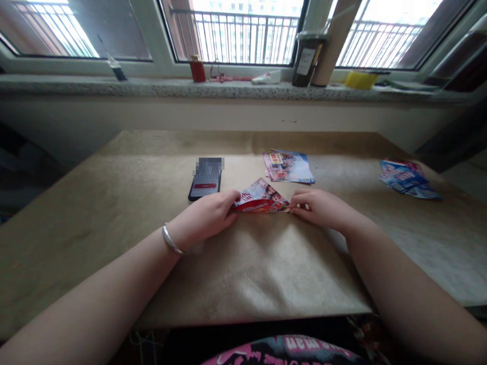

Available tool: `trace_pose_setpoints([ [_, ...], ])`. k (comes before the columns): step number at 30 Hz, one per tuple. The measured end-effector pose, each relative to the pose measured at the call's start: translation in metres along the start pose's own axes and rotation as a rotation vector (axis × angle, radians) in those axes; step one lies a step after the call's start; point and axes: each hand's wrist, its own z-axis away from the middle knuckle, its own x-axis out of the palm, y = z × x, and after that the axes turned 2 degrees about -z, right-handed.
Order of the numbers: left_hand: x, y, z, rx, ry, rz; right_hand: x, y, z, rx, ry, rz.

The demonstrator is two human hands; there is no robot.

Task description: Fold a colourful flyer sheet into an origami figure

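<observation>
A printed paper sheet, red and pale blue with pictures on it, lies folded into a triangle on the table in front of me. Its point faces away from me and its long edge runs along my side. Pinched at the left corner is my left hand, with a silver bangle on the wrist. My right hand grips the right corner between thumb and fingers. Just beyond my left hand lies a black phone with its screen lit. Behind the folded sheet rests a stack of printed leaflets.
Farther right on the table sits a pile of blue and red folded papers. Along the stone windowsill stand a red container, a dark lidded tub, a cardboard tube and a yellow item.
</observation>
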Motion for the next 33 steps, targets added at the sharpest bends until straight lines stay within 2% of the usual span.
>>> trace_pose_setpoints([
  [3, 0.004, -0.003, 0.0, 0.065, 0.061, 0.079, 0.003, 0.005, -0.002, 0.081, 0.025, -0.001],
  [8, 0.008, -0.007, -0.001, 0.19, 0.06, 0.104, 0.008, 0.008, -0.005, 0.178, 0.035, -0.045],
  [17, 0.019, -0.006, 0.0, 0.179, 0.061, -0.027, 0.012, -0.006, -0.008, 0.305, 0.154, -0.052],
  [24, 0.016, -0.002, 0.0, 0.179, -0.004, -0.154, 0.015, -0.018, -0.013, 0.388, 0.15, 0.128],
  [27, 0.016, 0.0, 0.001, 0.182, -0.043, -0.219, 0.018, -0.021, -0.014, 0.357, 0.21, 0.199],
  [29, 0.017, 0.0, 0.001, 0.171, -0.056, -0.232, 0.021, -0.022, -0.014, 0.285, 0.282, 0.229],
  [31, 0.017, -0.001, 0.0, 0.167, -0.058, -0.225, 0.023, -0.023, -0.015, 0.15, 0.311, 0.223],
  [33, 0.017, -0.002, -0.001, 0.184, -0.06, -0.211, 0.025, -0.025, -0.017, -0.02, 0.286, 0.176],
])
